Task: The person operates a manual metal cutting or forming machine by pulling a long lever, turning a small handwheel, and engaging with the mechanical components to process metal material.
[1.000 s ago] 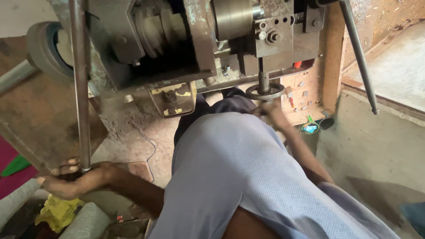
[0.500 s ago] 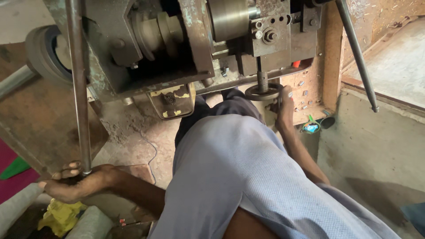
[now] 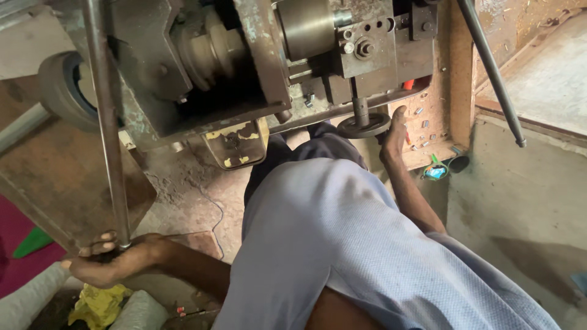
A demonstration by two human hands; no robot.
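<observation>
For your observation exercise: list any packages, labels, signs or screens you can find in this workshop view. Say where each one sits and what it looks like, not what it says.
Worn plate: hangs under the grey machine, centre; roughly rectangular, metal with flaking yellow paint.
Small wrapper: on the floor below the wooden ledge, beside the right hand; crumpled, blue and green.
Yellow crumpled bag or cloth: bottom left, under the left hand; which of the two it is, unclear.
No signs or screens in view.

The floor (image 3: pixel 195 201) was rough, cracked concrete, stained grey and pinkish. To the right a bare cement slab (image 3: pixel 520 201) sloped off, with a raised ledge (image 3: pixel 544 79) above it catching daylight. A worn wooden board (image 3: pixel 55 183) leaned at the left. Yellow rag (image 3: pixel 98 302) and a green scrap (image 3: pixel 33 241) lay low left, beside what was perhaps a magenta cloth (image 3: pixel 15 244).
</observation>
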